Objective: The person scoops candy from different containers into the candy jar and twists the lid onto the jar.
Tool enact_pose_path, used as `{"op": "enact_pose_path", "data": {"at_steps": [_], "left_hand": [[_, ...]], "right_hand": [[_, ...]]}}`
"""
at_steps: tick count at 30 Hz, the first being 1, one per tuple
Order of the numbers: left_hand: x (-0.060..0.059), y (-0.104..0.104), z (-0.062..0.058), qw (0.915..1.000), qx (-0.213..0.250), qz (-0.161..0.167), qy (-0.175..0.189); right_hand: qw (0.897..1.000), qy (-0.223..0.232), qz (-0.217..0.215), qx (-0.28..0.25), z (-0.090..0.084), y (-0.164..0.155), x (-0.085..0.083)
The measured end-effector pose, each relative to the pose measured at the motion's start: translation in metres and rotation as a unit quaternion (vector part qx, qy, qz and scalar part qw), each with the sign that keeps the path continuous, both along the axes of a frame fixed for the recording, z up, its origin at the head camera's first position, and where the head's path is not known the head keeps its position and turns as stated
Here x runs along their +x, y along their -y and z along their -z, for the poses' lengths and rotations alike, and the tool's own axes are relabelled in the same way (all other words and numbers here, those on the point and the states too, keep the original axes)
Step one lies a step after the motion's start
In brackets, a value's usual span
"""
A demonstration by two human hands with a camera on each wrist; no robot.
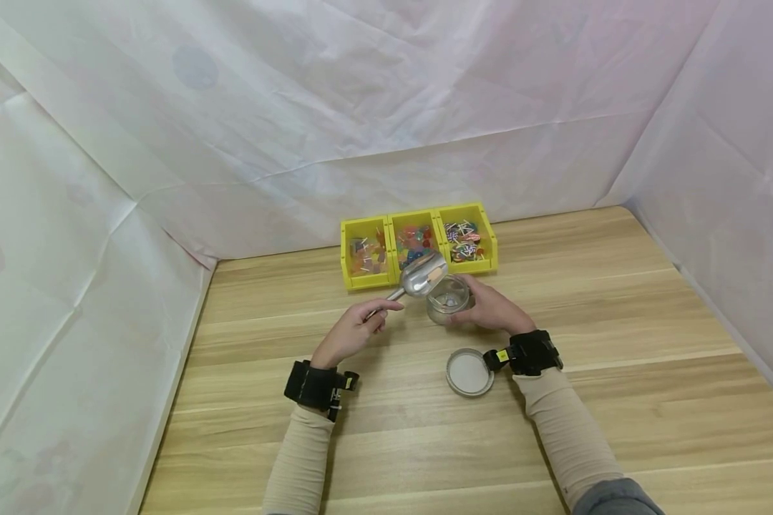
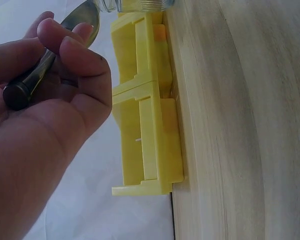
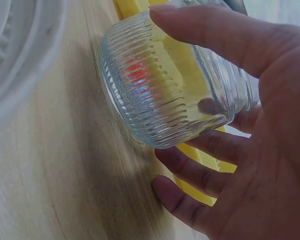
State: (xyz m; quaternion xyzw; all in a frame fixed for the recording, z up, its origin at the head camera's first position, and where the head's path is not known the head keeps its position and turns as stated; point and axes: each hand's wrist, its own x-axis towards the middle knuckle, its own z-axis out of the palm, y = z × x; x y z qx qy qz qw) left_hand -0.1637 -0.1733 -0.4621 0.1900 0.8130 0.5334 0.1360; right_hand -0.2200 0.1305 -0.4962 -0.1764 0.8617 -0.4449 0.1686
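My left hand [image 1: 356,330] grips the handle of a shiny metal scoop [image 1: 424,275], whose bowl hangs by the jar's rim; an orange patch shows in it, candy or reflection I cannot tell. In the left wrist view the fingers curl round the scoop's handle [image 2: 34,75]. My right hand [image 1: 492,309] holds a ribbed glass jar [image 3: 145,85] from its right side, thumb on one side and fingers on the other. Red and bluish bits show through the jar's wall near its base. Its round lid [image 1: 469,373] lies flat on the table, nearer the body.
Three joined yellow bins stand behind the jar: the left bin [image 1: 350,261] and middle bin [image 1: 394,247] hold colourful candies, the right bin [image 1: 489,252] striped lollipops. White cloth [image 1: 386,107] hangs behind and at both sides of the wooden table [image 1: 399,443].
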Motion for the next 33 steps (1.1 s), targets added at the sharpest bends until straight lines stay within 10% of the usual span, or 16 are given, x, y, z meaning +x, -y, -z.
{"op": "enact_pose_path", "data": {"at_steps": [33], "left_hand": [[-0.0022, -0.0027, 0.0052, 0.9968, -0.046, 0.01, -0.065]], "right_hand": [[1.0, -0.005, -0.004, -0.008, 0.0014, 0.0, -0.0012]]}}
